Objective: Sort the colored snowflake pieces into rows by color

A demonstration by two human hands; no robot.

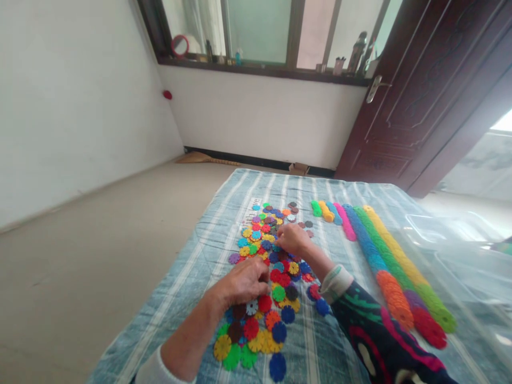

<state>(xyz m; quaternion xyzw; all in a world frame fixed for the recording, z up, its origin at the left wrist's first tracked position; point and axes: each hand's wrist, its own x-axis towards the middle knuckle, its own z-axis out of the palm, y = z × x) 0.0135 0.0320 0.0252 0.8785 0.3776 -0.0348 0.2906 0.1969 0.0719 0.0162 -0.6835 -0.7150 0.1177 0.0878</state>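
Over the left side of the disc pile, which lies on a striped cloth, the left hand has curled fingers; whether it grasps a disc I cannot tell. Over the pile's farther part, the right hand has bent fingers, its grip likewise unclear. Right of the pile lie rows of discs, then a clear box; beyond the pile, to its right, is a door.
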